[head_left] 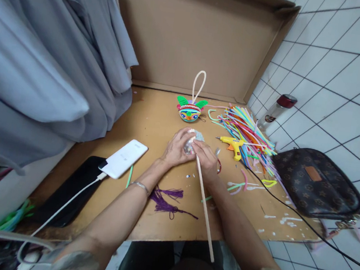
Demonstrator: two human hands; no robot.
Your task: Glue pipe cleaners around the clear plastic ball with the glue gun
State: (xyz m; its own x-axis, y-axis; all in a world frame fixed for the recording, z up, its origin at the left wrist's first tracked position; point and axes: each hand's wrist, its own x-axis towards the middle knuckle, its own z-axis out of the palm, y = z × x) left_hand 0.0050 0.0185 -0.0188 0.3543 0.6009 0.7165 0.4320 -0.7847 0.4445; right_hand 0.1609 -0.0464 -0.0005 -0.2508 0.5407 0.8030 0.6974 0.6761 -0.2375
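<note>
My left hand is wrapped round a translucent, greyish round ball above the middle of the table. A cream pipe cleaner runs from the ball down toward my lap, its far end hanging past the table edge. With fingers closed, my right hand pinches the pipe cleaner where it meets the ball. Behind my hands sits a colourful lion-head ornament with green ears and a cream loop on top. Purple tassels lie between my forearms.
Right of my hands are a yellow glue gun with a trailing black cord, a heap of coloured pipe cleaners, a bottle and a brown bag. At left lie a white phone-like device on a cable and a black tablet-like slab.
</note>
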